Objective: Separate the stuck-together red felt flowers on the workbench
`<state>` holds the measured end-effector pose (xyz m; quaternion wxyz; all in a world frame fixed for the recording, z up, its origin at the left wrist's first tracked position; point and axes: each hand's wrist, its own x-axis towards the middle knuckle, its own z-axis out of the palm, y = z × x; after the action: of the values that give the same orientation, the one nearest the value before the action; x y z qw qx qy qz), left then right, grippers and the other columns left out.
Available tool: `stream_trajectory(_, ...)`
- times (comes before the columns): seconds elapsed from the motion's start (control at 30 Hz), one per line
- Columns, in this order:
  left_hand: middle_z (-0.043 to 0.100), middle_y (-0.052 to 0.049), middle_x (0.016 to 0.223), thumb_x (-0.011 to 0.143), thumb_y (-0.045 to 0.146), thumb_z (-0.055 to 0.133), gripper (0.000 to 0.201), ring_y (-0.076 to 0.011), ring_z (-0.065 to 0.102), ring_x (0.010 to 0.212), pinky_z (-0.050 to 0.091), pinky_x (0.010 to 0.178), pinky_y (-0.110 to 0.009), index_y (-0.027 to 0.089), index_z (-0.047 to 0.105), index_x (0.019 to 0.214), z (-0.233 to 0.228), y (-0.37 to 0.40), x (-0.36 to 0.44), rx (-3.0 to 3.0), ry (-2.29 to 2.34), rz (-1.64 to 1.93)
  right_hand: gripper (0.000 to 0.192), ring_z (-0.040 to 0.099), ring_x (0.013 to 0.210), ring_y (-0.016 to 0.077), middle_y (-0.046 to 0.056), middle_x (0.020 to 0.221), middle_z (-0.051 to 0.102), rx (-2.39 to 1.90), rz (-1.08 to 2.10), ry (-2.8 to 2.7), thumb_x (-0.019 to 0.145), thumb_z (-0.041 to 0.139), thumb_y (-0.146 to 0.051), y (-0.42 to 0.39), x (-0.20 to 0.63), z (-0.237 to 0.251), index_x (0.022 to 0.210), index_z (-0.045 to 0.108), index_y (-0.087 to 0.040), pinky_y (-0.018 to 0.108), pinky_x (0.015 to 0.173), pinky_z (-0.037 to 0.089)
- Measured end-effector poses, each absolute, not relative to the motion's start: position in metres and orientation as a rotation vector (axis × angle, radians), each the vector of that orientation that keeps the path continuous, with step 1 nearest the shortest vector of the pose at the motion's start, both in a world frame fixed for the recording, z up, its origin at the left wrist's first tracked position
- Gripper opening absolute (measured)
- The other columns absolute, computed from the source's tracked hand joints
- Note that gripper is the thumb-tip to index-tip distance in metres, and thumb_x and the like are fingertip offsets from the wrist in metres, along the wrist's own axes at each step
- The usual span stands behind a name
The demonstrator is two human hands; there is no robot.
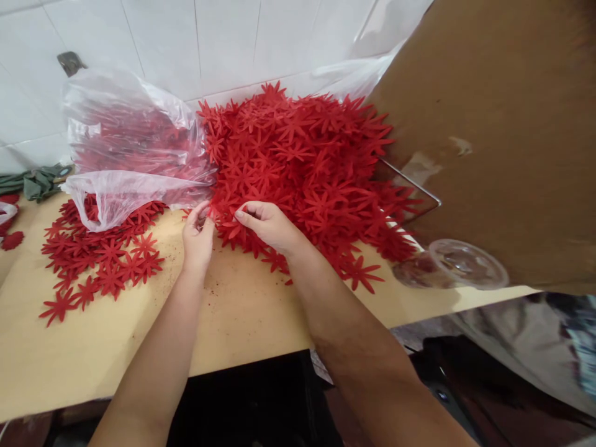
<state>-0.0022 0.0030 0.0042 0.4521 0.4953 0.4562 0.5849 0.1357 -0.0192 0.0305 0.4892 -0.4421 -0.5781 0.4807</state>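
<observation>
The left hand (pixel 198 239) and right hand (pixel 270 226) bend their fingers by the front of a big pile of red flowers (pixel 298 167); I cannot tell if they grip 1. A brown board (pixel 488 143) blocks the right. Table (pixel 246 329) shows between the 2 arms, down to its near edge.

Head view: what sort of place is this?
Probably a small workshop or home craft corner: a big heap of red flower-shaped pieces on a pale tabletop, a translucent plastic bag with more red inside, and a white tiled wall behind.
</observation>
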Motion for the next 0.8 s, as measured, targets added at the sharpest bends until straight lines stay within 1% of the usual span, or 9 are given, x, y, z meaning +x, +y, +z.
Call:
stream_trajectory(0.1, 0.050, -0.009, 0.120, 0.069, 0.014, 0.055, 0.045, -0.0146, 0.051, 0.101, 0.043, 0.085, -0.028, 0.020, 0.051, 0.113, 0.000, 0.002, -0.001, 1.344, 1.215, 1.445, 0.039, 0.031, 0.046, 0.0059, -0.006, 0.049, 0.037, -1.157, 1.059, -1.306, 0.069, 0.055, -0.053, -0.016, 0.136, 0.028, 0.057, 0.041, -0.019, 0.024, 0.047, 0.025)
stream_trajectory(0.17, 0.047, -0.008, 0.121, 0.066, 0.008, 0.053, 0.047, -0.0155, 0.048, 0.106, 0.042, 0.087, -0.028, 0.020, 0.053, 0.111, -0.001, 0.000, -0.003, 1.457, 1.257, 1.467, 0.042, 0.029, 0.045, 0.0058, -0.007, 0.048, 0.033, -1.199, 0.964, -1.264, 0.069, 0.054, -0.056, -0.013, 0.136, 0.025, 0.056, 0.038, -0.020, 0.024, 0.047, 0.023)
stream_trajectory(0.23, 0.052, -0.007, 0.112, 0.067, 0.007, 0.051, 0.038, -0.0149, 0.049, 0.102, 0.041, 0.088, -0.028, 0.019, 0.058, 0.102, 0.001, -0.001, -0.004, 1.552, 1.237, 1.481, 0.043, 0.027, 0.046, 0.0059, -0.007, 0.048, 0.029, -1.233, 0.884, -1.255, 0.069, 0.054, -0.057, -0.011, 0.137, 0.023, 0.055, 0.036, -0.020, 0.024, 0.047, 0.021)
stream_trajectory(0.33, 0.057, -0.006, 0.096, 0.074, 0.019, 0.050, 0.021, -0.0130, 0.054, 0.089, 0.043, 0.084, -0.028, 0.018, 0.061, 0.092, 0.007, -0.005, -0.004, 1.576, 1.133, 1.449, 0.043, 0.025, 0.048, 0.0062, -0.007, 0.049, 0.026, -1.268, 0.811, -1.273, 0.071, 0.053, -0.056, -0.009, 0.137, 0.019, 0.054, 0.033, -0.021, 0.025, 0.048, 0.020)
stream_trajectory(0.4, 0.058, -0.006, 0.095, 0.076, 0.029, 0.053, 0.022, -0.0130, 0.055, 0.086, 0.043, 0.082, -0.027, 0.018, 0.061, 0.094, 0.009, -0.009, -0.001, 1.571, 1.057, 1.393, 0.042, 0.025, 0.048, 0.0062, -0.007, 0.050, 0.026, -1.280, 0.776, -1.300, 0.072, 0.052, -0.053, -0.008, 0.136, 0.018, 0.054, 0.031, -0.021, 0.025, 0.048, 0.021)
stream_trajectory(0.47, 0.058, -0.007, 0.098, 0.074, 0.035, 0.057, 0.027, -0.0140, 0.055, 0.088, 0.043, 0.081, -0.027, 0.018, 0.061, 0.095, 0.010, -0.013, 0.003, 1.584, 1.006, 1.330, 0.041, 0.025, 0.049, 0.0064, -0.007, 0.050, 0.026, -1.290, 0.752, -1.329, 0.073, 0.051, -0.050, -0.008, 0.134, 0.017, 0.053, 0.031, -0.021, 0.025, 0.048, 0.021)
stream_trajectory(0.57, 0.060, -0.006, 0.095, 0.071, 0.035, 0.061, 0.027, -0.0136, 0.055, 0.086, 0.043, 0.079, -0.026, 0.018, 0.061, 0.092, 0.008, -0.014, 0.007, 1.544, 0.986, 1.290, 0.038, 0.027, 0.051, 0.0071, -0.006, 0.052, 0.029, -1.261, 0.785, -1.379, 0.074, 0.050, -0.048, -0.010, 0.129, 0.018, 0.054, 0.033, -0.020, 0.025, 0.049, 0.023)
stream_trajectory(0.67, 0.060, -0.002, 0.081, 0.072, 0.030, 0.057, 0.016, -0.0103, 0.054, 0.075, 0.043, 0.075, -0.024, 0.018, 0.059, 0.082, 0.006, -0.010, 0.006, 1.379, 1.018, 1.354, 0.031, 0.032, 0.053, 0.0077, -0.006, 0.055, 0.035, -1.177, 0.905, -1.426, 0.075, 0.049, -0.046, -0.012, 0.125, 0.021, 0.061, 0.041, -0.020, 0.024, 0.051, 0.027)
stream_trajectory(0.8, 0.054, 0.003, 0.067, 0.072, 0.025, 0.054, 0.008, -0.0063, 0.048, 0.063, 0.041, 0.069, -0.020, 0.017, 0.053, 0.069, 0.006, -0.003, 0.001, 1.099, 1.058, 1.440, 0.027, 0.036, 0.053, 0.0075, -0.006, 0.056, 0.041, -1.119, 1.079, -1.429, 0.070, 0.055, -0.044, -0.014, 0.124, 0.021, 0.066, 0.045, -0.019, 0.024, 0.052, 0.031)
